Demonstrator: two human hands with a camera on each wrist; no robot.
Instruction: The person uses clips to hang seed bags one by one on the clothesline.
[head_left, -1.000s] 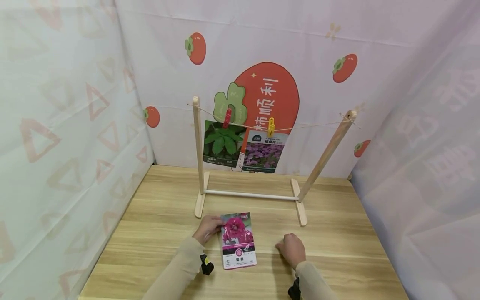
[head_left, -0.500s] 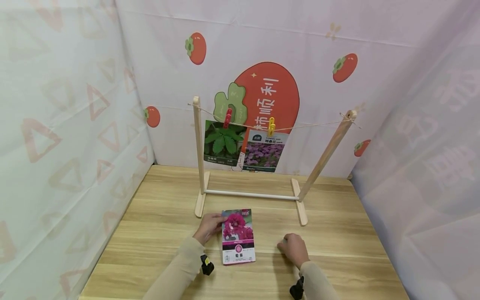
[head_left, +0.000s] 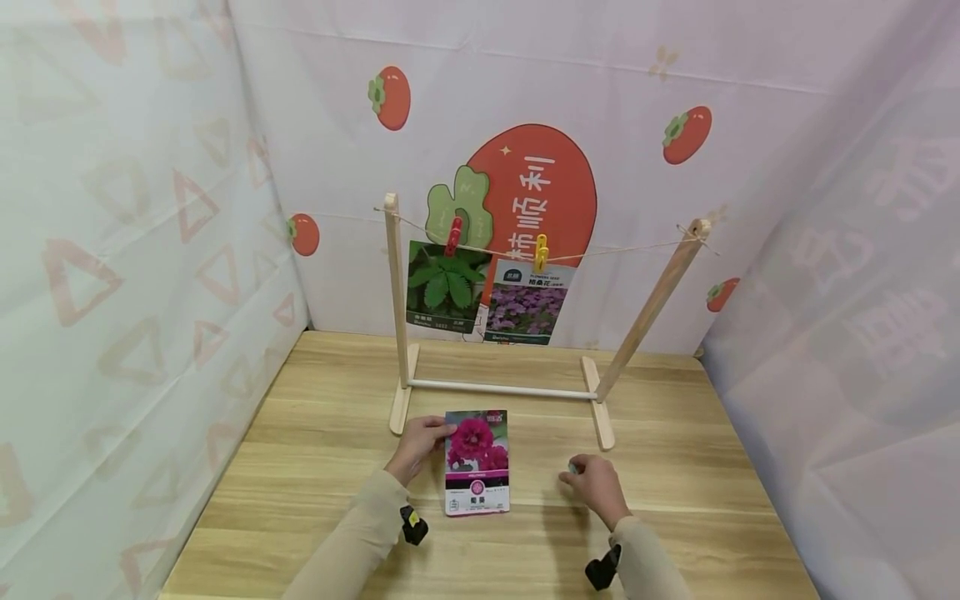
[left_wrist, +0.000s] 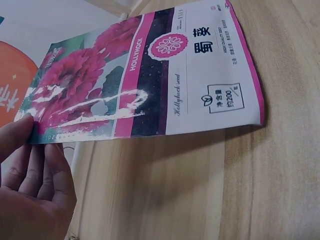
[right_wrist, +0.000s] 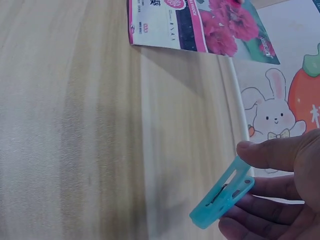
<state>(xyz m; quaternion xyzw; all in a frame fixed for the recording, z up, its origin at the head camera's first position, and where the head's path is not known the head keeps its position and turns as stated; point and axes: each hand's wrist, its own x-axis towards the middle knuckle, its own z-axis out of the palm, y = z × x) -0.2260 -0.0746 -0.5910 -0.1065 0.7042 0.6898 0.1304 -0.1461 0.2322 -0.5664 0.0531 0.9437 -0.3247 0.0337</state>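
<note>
My left hand [head_left: 417, 446] pinches the upper left edge of a hollyhock seed packet [head_left: 477, 462], which has a pink flower picture and a white lower part. In the left wrist view, the thumb lies on the face of the packet [left_wrist: 145, 75], and its far end is above the wooden table. To the right, apart from the packet, my right hand [head_left: 595, 483] holds a turquoise clothespin. The right wrist view shows the clothespin [right_wrist: 220, 197] between thumb and fingers, with its nose pointing away from the palm.
Behind the hands stands a wooden frame [head_left: 654, 312] with a string [head_left: 630, 251] between its posts. A red clothespin [head_left: 453, 237] and a yellow clothespin [head_left: 541, 253] hold a green-leaf packet [head_left: 446, 287] and a purple-flower packet [head_left: 525, 308] on it. Printed cloth walls [head_left: 337, 150] enclose the table [head_left: 300, 467].
The packet has risen and moved slightly forward in my left hand. My right hand has moved a little forward and right, and the clothespin in it has come into sight.
</note>
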